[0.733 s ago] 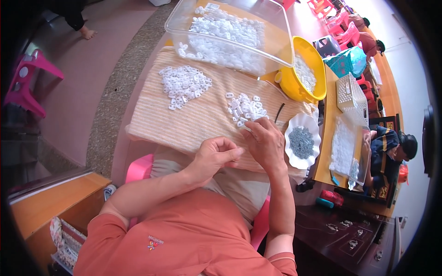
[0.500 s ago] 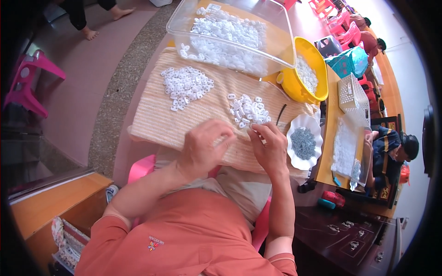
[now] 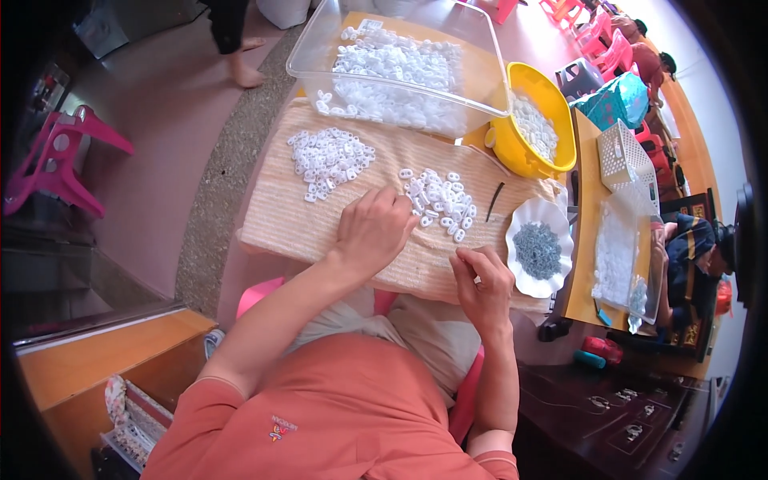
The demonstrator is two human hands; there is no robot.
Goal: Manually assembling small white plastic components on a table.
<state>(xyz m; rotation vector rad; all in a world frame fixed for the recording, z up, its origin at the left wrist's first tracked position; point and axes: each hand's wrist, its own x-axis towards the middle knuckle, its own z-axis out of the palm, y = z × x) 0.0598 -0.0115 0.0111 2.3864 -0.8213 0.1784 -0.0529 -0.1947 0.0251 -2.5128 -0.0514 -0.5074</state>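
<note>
My left hand (image 3: 374, 227) reaches over the striped cloth. Its fingers are curled together at the left edge of a small pile of white oval plastic pieces with two holes (image 3: 442, 200); whatever is under the fingertips is hidden. Just left of the white dish, my right hand (image 3: 485, 282) is raised with thumb and forefinger pinched together. Anything in that pinch is too small to make out. Small grey-blue parts (image 3: 537, 250) fill the middle of the wavy-rimmed white dish (image 3: 518, 278). A larger heap of white plastic pieces (image 3: 329, 158) lies farther left on the cloth.
A clear plastic bin (image 3: 300, 68) of white pieces stands at the far side, beside a yellow basin (image 3: 512, 152). A thin black strip (image 3: 495, 202) lies on the cloth (image 3: 280, 204). Another person (image 3: 694, 248) sits at right. A pink stool (image 3: 68, 164) stands left.
My hands have moved apart: the left hand has gone up to the smaller pile, the right has drawn back toward me. The head view has shifted slightly.
</note>
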